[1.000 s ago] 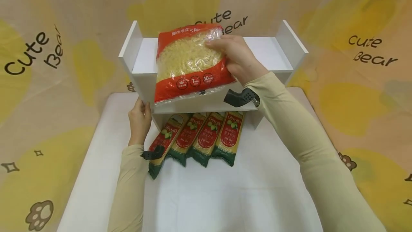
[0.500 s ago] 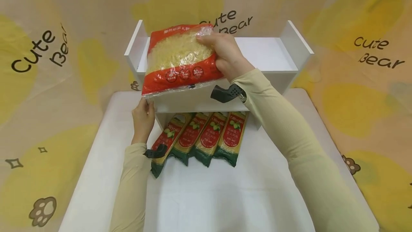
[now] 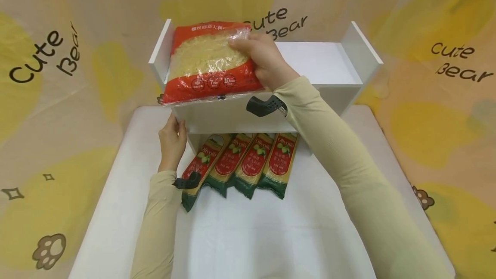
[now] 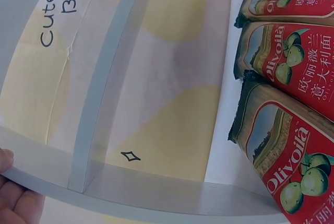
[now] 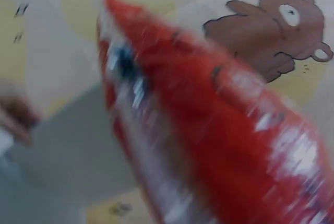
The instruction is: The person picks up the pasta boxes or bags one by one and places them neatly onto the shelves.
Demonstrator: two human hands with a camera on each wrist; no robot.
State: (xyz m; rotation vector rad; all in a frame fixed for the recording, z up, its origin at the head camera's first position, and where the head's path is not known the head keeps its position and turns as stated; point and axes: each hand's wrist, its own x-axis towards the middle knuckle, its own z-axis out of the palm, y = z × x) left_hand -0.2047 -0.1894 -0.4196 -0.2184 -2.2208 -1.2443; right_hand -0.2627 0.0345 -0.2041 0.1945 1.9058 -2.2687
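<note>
My right hand (image 3: 267,61) holds a red bag of pasta (image 3: 211,57) by its right side, the thumb on the front. The bag tilts over the left half of the white shelf unit's top tier (image 3: 315,63); whether it touches the tier cannot be told. In the right wrist view the red bag (image 5: 209,114) is blurred and large. Lower left, my left hand (image 3: 172,143) grips the edge of the shelf unit's left side panel (image 4: 156,205). Thumb and fingers (image 4: 26,205) lie on either side of that panel in the left wrist view.
Several red and gold spaghetti packs (image 3: 253,162) lean side by side under the lower board, their green ends on the white table (image 3: 248,244). The right side panel (image 3: 360,55) rises above the top tier. A patterned cloth (image 3: 438,119) hangs behind.
My right hand has carried the pasta bag leftward and slightly up, toward the left end of the top tier. The left hand stays at the side panel.
</note>
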